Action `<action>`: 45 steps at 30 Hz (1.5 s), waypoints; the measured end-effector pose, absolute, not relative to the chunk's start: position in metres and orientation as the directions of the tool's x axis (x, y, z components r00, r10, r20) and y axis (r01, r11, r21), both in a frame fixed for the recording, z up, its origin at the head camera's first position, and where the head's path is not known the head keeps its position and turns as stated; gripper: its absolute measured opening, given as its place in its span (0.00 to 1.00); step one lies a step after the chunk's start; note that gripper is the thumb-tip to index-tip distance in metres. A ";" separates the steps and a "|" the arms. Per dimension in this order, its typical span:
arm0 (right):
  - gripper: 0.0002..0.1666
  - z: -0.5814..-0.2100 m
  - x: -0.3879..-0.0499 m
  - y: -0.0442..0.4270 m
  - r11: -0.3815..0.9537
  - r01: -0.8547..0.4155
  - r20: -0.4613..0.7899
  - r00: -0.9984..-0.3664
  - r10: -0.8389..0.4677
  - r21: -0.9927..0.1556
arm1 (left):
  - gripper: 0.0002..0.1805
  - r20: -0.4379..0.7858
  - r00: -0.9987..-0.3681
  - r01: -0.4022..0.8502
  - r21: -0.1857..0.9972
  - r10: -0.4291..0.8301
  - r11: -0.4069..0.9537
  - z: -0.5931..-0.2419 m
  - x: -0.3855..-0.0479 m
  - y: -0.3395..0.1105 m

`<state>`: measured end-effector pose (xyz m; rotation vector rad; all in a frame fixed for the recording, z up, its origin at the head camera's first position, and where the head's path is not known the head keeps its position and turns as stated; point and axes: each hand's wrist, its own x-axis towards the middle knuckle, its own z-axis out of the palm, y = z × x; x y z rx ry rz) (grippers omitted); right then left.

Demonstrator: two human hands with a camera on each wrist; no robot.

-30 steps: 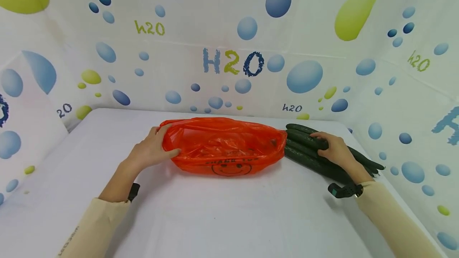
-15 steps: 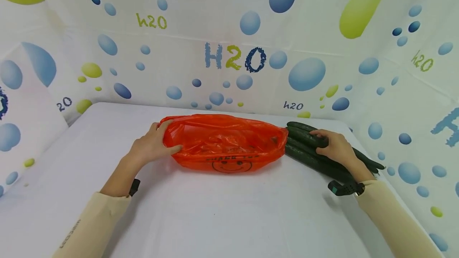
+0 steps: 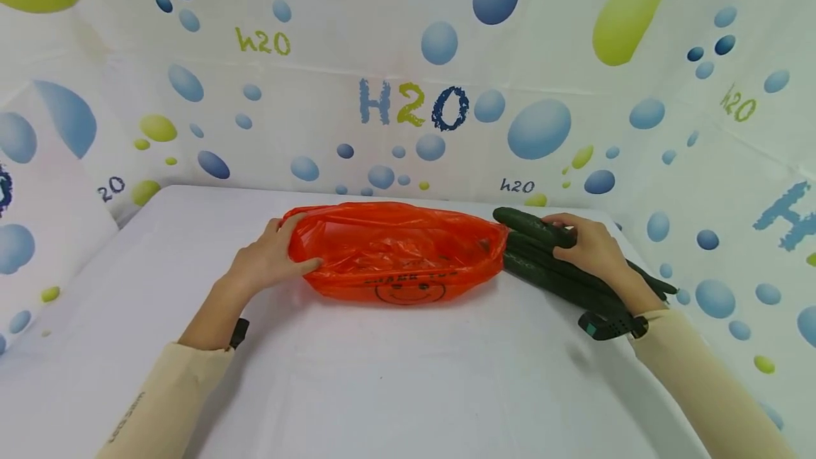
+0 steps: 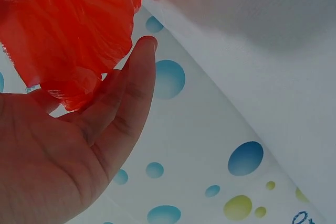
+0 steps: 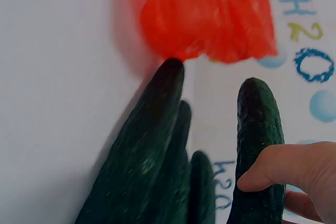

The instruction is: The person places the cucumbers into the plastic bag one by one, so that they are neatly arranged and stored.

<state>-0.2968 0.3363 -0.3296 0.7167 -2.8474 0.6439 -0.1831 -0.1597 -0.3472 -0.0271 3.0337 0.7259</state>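
A red plastic bag [image 3: 395, 289] with a printed smiling face lies with its mouth open. My left hand [image 3: 270, 257] rests against the bag's left end, thumb at the front rim and fingers toward the back rim. In the left wrist view those fingers [image 4: 137, 85] are nearly straight along the red plastic. My right hand [image 3: 596, 250] holds a dark green cucumber [image 3: 525, 224] between thumb and fingers, raised over the other cucumbers [image 3: 554, 282] beside the bag. The right wrist view shows the held cucumber [image 5: 256, 114] apart from the lower ones [image 5: 149, 150].
A white cloth covers the table [image 3: 382, 381]. Behind it hangs a white curtain [image 3: 319, 55] printed with blue and green drops. The lower cucumbers lie near the table's right edge, their tips close to the bag's right end.
My right hand has lifted the cucumber off the pile and shifted it slightly up and to the left. My left hand stays at the bag's left end.
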 end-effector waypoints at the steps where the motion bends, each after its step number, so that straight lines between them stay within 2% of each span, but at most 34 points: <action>1: 0.32 -0.329 -0.296 0.335 0.792 -0.482 0.236 -0.876 -0.421 -0.375 | 0.49 -0.028 -1.000 -0.022 0.452 -0.010 0.892 -0.348 -0.184 -0.160; 12: 0.29 -0.315 -0.277 0.312 0.734 -0.580 0.340 -0.811 -0.477 -0.353 | 0.49 -0.055 -0.999 -0.026 0.453 -0.002 0.891 -0.349 -0.185 -0.159; 24: 0.29 -0.295 -0.256 0.273 0.643 -0.711 0.473 -0.688 -0.551 -0.285 | 0.49 -0.042 -0.999 -0.031 0.453 -0.013 0.891 -0.348 -0.182 -0.164; 45: 0.30 -0.269 -0.232 0.221 0.413 -0.825 0.630 -0.562 -0.536 -0.386 | 0.50 -0.081 -0.997 -0.041 0.473 -0.003 0.880 -0.346 -0.184 -0.165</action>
